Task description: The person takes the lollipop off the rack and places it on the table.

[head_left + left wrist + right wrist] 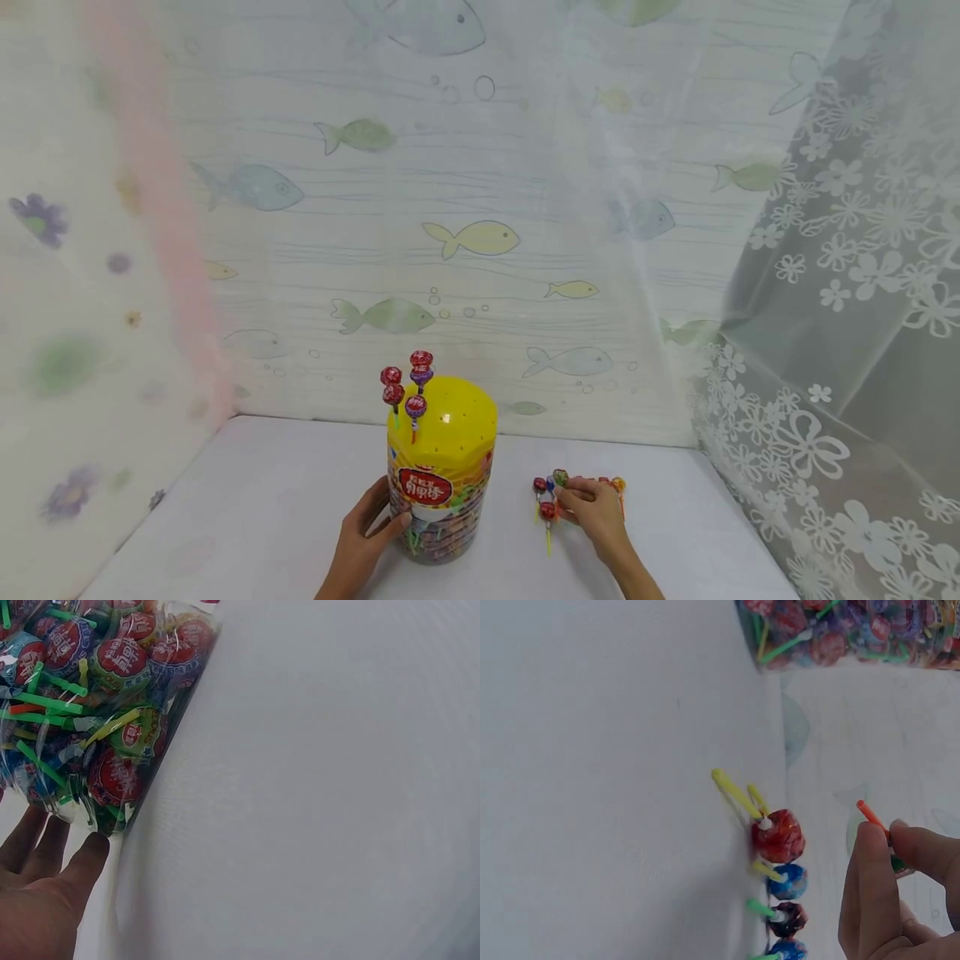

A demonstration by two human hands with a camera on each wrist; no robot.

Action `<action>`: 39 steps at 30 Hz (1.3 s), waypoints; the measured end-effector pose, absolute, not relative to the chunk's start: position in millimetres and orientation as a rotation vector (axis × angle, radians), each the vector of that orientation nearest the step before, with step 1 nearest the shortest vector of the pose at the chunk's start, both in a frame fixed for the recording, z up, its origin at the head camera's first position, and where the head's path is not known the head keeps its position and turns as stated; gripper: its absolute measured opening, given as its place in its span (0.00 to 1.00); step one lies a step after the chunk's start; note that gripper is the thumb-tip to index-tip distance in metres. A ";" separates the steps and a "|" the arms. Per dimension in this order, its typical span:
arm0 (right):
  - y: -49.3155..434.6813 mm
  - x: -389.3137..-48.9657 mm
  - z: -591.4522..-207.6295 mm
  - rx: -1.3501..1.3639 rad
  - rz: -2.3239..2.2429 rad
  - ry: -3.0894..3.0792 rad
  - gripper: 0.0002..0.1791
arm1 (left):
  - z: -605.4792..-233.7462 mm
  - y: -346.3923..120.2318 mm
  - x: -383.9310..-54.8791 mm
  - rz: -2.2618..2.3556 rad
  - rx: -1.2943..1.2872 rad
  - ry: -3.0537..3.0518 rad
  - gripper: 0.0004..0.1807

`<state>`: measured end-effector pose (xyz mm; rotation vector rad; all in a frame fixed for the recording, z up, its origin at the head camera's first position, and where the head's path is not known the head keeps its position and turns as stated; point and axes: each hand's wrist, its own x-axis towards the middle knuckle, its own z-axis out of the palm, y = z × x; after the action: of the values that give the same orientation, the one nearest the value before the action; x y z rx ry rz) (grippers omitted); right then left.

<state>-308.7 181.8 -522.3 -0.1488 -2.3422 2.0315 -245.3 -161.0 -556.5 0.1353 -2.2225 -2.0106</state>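
Note:
A clear plastic jar [453, 542] full of wrapped lollipops stands on the white table under a yellow lid [465, 417]. Several lollipops [392, 393] stick up from small holes at the lid's left side. My left hand [358, 537] grips the jar's lower left side, thumb on the front; the left wrist view shows its fingertips at the jar's bottom edge. To the right of the jar, my right hand [596, 512] pinches a green-wrapped lollipop [560, 477] by its orange stick [871, 815], between thumb and forefinger. The lollipop's head is mostly hidden in the right wrist view.
Several loose lollipops lie around my right hand, among them a red one [547, 511] with a yellow stick and an orange one [618, 482]. A fish-patterned curtain [480, 275] hangs behind the white table [300, 483], with flowered sheets at both sides.

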 end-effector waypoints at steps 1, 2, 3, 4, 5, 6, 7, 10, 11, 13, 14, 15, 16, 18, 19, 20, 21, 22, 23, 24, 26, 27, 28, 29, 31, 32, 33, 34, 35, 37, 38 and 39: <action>183.4 -308.4 -523.3 -0.157 2.021 -2.362 0.18 | -556.4 -161.2 -245.2 -2.010 0.131 -2.222 0.44; 184.8 -308.1 -524.1 -0.164 2.011 -2.382 0.19 | -556.3 -161.3 -245.1 -2.010 0.129 -2.221 0.44; 186.2 -308.0 -524.8 -0.171 1.996 -2.408 0.19 | -556.2 -161.4 -245.1 -2.011 0.127 -2.221 0.44; 187.6 -307.9 -525.7 -0.185 1.979 -2.438 0.20 | -556.1 -161.5 -245.0 -2.012 0.125 -2.220 0.44; 188.8 -308.0 -526.6 -0.197 1.964 -2.465 0.20 | -555.9 -161.5 -244.9 -2.015 0.126 -2.220 0.44; 190.1 -308.1 -527.7 -0.206 1.953 -2.487 0.21 | -555.9 -161.6 -244.7 -2.014 0.126 -2.223 0.44; 191.6 -308.5 -528.9 -0.211 1.938 -2.511 0.21 | -555.9 -161.6 -244.5 -2.017 0.129 -2.222 0.44; 195.9 -309.2 -532.0 -0.219 1.846 -2.599 0.21 | -556.3 -161.8 -243.8 -2.026 0.136 -2.223 0.45; 197.1 -309.4 -533.0 -0.217 1.808 -2.627 0.20 | -556.6 -162.1 -243.8 -2.024 0.137 -2.225 0.45; 199.1 -309.6 -535.0 -0.206 1.725 -2.680 0.18 | -557.6 -162.9 -243.9 -2.025 0.137 -2.224 0.45; 199.7 -309.5 -536.0 -0.199 1.687 -2.698 0.18 | -557.8 -163.1 -243.9 -2.023 0.138 -2.225 0.45; 200.2 -309.7 -537.2 -0.194 1.661 -2.711 0.17 | -557.9 -163.1 -243.9 -2.021 0.138 -2.226 0.45; 200.3 -309.9 -538.3 -0.191 1.639 -2.722 0.16 | -557.9 -163.2 -243.9 -2.021 0.139 -2.225 0.44; 200.3 -310.3 -540.5 -0.196 1.634 -2.729 0.15 | -557.8 -163.1 -243.9 -2.020 0.142 -2.224 0.44; 200.1 -310.2 -541.4 -0.202 1.646 -2.722 0.15 | -557.5 -162.8 -244.0 -2.019 0.144 -2.226 0.44; 200.0 -310.3 -542.3 -0.210 1.658 -2.719 0.15 | -557.1 -162.6 -244.1 -2.019 0.145 -2.228 0.45; 199.9 -310.5 -543.2 -0.220 1.674 -2.714 0.14 | -557.1 -162.5 -244.2 -2.018 0.147 -2.231 0.45; 199.7 -310.3 -543.8 -0.224 1.690 -2.708 0.14 | -557.2 -162.6 -244.3 -2.016 0.148 -2.232 0.45; 199.7 -310.2 -544.3 -0.226 1.702 -2.702 0.15 | -557.3 -162.6 -244.5 -2.013 0.150 -2.235 0.45; 199.8 -309.9 -544.5 -0.227 1.715 -2.697 0.15 | -557.3 -162.7 -244.5 -2.012 0.151 -2.237 0.45; 200.6 -308.8 -544.0 -0.223 1.720 -2.695 0.16 | -557.8 -162.5 -244.9 -2.012 0.153 -2.238 0.45; 201.0 -308.2 -543.4 -0.222 1.718 -2.696 0.16 | -558.0 -162.5 -245.1 -2.013 0.156 -2.236 0.45; 201.5 -307.5 -542.3 -0.217 1.715 -2.699 0.17 | -558.2 -162.5 -245.2 -2.012 0.154 -2.236 0.45; 202.0 -306.5 -540.4 -0.215 1.716 -2.702 0.18 | -558.4 -162.6 -245.3 -2.012 0.153 -2.235 0.45; 202.7 -304.4 -535.4 -0.203 1.727 -2.710 0.19 | -558.4 -162.8 -245.4 -2.011 0.153 -2.234 0.45; 202.9 -303.2 -531.9 -0.191 1.738 -2.712 0.20 | -558.6 -163.0 -245.6 -2.013 0.153 -2.233 0.45; 202.7 -301.7 -527.8 -0.171 1.749 -2.715 0.21 | -558.6 -163.1 -245.6 -2.011 0.155 -2.234 0.45; 202.2 -299.9 -522.8 -0.145 1.768 -2.716 0.21 | -558.6 -163.3 -245.5 -2.008 0.153 -2.239 0.45; 201.8 -298.0 -517.6 -0.113 1.788 -2.721 0.22 | -558.5 -163.3 -245.5 -2.011 0.155 -2.239 0.45; 199.8 -293.8 -506.7 -0.036 1.832 -2.718 0.24 | -558.5 -163.3 -245.6 -2.015 0.155 -2.240 0.45; 198.3 -291.6 -501.2 0.003 1.847 -2.718 0.24 | -558.5 -163.2 -245.6 -2.014 0.155 -2.241 0.45; 196.1 -289.2 -495.4 0.040 1.857 -2.718 0.25 | -558.3 -163.2 -245.5 -2.014 0.154 -2.242 0.45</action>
<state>-289.2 196.1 -495.4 0.0403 -2.7178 1.8570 -245.5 -163.2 -558.3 0.1539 -2.2419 -2.0141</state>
